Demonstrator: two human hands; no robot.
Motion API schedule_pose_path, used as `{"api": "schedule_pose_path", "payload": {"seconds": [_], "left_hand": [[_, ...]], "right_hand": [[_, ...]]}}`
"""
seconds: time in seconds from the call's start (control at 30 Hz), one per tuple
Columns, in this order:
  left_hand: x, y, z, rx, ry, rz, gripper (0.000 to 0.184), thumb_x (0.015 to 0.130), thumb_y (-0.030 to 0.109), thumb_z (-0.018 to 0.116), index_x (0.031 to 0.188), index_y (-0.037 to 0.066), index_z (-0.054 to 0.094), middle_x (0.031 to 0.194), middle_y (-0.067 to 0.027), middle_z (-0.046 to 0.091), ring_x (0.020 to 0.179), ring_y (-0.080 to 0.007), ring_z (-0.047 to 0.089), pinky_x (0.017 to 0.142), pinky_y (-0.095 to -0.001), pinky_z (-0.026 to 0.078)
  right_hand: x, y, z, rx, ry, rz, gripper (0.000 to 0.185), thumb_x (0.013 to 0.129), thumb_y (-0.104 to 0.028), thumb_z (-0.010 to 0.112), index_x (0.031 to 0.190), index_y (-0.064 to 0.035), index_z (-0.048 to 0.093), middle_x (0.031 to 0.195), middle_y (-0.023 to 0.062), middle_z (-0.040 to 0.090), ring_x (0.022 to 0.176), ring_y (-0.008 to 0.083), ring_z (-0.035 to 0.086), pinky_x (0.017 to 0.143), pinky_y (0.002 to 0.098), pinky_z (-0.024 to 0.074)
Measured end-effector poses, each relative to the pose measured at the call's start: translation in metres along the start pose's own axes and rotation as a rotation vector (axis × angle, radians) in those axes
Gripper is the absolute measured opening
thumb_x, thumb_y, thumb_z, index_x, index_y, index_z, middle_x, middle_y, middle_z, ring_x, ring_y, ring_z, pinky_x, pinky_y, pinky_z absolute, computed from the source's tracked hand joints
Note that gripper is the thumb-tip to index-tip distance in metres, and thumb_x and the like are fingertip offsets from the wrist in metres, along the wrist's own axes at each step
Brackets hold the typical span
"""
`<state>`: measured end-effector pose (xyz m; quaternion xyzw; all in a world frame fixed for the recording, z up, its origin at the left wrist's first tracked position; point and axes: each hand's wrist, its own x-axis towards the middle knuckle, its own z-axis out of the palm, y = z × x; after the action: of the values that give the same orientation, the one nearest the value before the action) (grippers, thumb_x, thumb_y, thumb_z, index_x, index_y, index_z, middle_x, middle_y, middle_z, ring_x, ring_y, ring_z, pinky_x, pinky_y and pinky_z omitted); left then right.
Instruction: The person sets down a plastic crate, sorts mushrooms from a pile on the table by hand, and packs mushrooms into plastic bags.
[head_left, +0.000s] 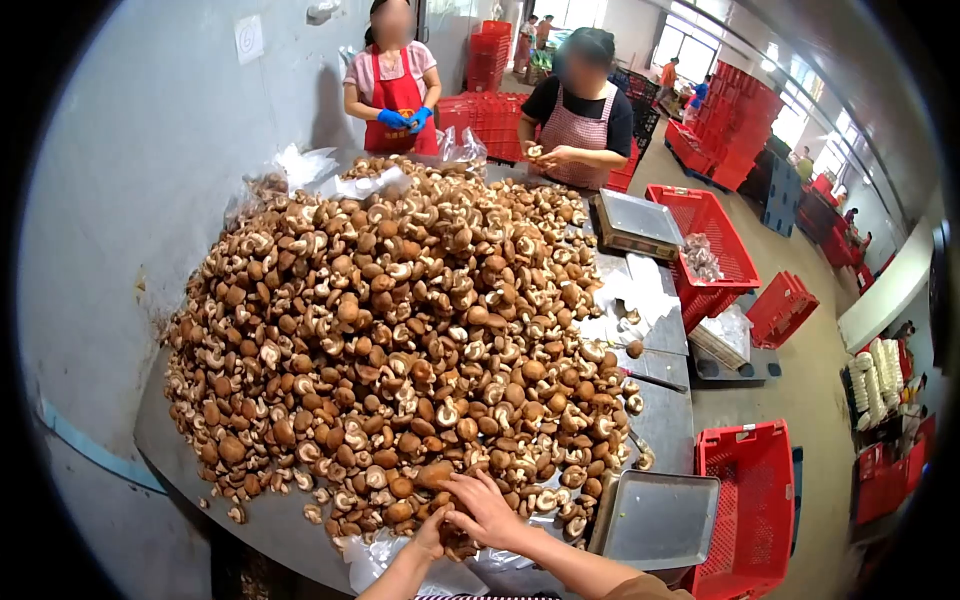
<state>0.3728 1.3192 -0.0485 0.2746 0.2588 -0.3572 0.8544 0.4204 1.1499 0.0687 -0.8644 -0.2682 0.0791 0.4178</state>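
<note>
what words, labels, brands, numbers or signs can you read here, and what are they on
"6", circled: on the white paper on the wall.
Yellow lettering on the red apron: too small and blurred to read.
I can make out no other text or brand.

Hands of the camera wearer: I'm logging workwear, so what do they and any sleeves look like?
The left hand and right hand are bare, with no gloves, watch or bracelet showing. A plain brown sleeve shows high on the right arm; no left sleeve is in view.
</note>
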Motion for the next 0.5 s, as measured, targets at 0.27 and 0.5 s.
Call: {"api": "schedule_pose_path", "payload": {"seconds": [0.27, 0.5], "left_hand": [[0.006, 0.032, 0.001, -0.015, 0.017, 0.056, 0.066, 0.081, 0.048, 0.076, 0.132, 0.012, 0.054, 0.114, -0.0072, 0.065, 0.104, -0.0210, 0.066, 0.083, -0.0393, 0.060], [-0.006, 0.069, 0.037, -0.032, 0.117, 0.107, 0.063, 0.091, 0.048, 0.066, 0.141, 0.015, 0.046, 0.135, -0.0085, 0.053, 0.118, -0.0233, 0.057, 0.093, -0.0393, 0.056]], "right_hand": [[0.031, 0.014, -0.005, 0.111, -0.097, -0.036, 0.054, 0.100, -0.042, 0.049, 0.141, -0.0063, 0.046, 0.139, 0.0225, 0.048, 0.136, 0.0377, 0.038, 0.113, 0.0506, 0.0269], [0.061, 0.001, -0.003, 0.063, -0.170, -0.111, 0.064, 0.099, -0.048, 0.048, 0.149, -0.0092, 0.036, 0.145, 0.0270, 0.039, 0.138, 0.0418, 0.033, 0.113, 0.0537, 0.0273]]}}
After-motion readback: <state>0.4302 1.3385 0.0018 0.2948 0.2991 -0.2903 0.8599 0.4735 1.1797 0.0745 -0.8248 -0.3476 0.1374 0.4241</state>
